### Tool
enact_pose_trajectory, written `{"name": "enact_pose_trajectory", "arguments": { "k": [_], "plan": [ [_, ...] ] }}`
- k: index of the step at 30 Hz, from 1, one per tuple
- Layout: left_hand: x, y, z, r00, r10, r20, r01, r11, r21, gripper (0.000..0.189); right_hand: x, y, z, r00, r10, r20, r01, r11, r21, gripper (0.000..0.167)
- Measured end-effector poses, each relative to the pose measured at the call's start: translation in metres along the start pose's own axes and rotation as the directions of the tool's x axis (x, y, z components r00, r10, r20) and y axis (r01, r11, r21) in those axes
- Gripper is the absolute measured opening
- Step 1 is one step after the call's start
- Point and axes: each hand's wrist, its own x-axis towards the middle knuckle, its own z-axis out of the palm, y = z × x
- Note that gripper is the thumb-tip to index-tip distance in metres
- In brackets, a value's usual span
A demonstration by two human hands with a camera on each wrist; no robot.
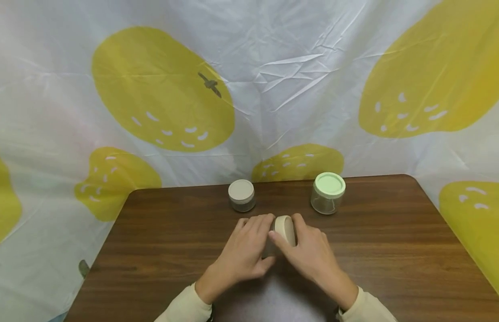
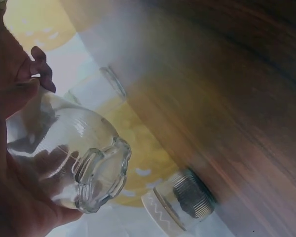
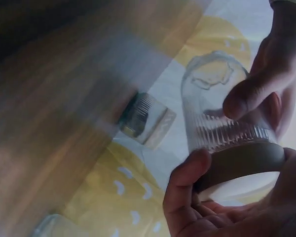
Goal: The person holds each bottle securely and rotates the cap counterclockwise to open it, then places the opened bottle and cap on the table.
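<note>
Both hands are on one clear glass jar, held tilted on its side above the table. My left hand grips the glass body, fingers and thumb round it. My right hand holds the beige lid, its thumb and fingers on the rim. In the right wrist view the lid sits at the ribbed neck; how tightly it is screwed on cannot be told. The jar's scalloped base faces the left wrist camera, and no contents show through the glass.
Toward the table's far edge stand a small jar with a white lid and something dark inside, and to its right a taller glass jar with a pale green lid. Behind the wooden table hangs a white cloth printed with yellow fruit.
</note>
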Motion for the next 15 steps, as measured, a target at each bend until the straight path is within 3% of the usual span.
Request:
{"name": "enact_pose_trajectory", "arguments": {
  "k": [5, 15],
  "plan": [
    [0.001, 0.0, -0.001, 1.0, 0.016, -0.019, -0.016, 1.0, 0.003, 0.091, 0.0, 0.005, 0.002, 1.0, 0.0, -0.014, 0.001, 0.997, 0.071, 0.051],
    [0.002, 0.001, 0.0, 1.0, 0.021, -0.002, -0.021, 1.0, 0.01, 0.092, 0.0, 0.013, 0.005, 1.0, -0.015, -0.002, 0.015, 0.995, 0.103, 0.055]
  ]
}}
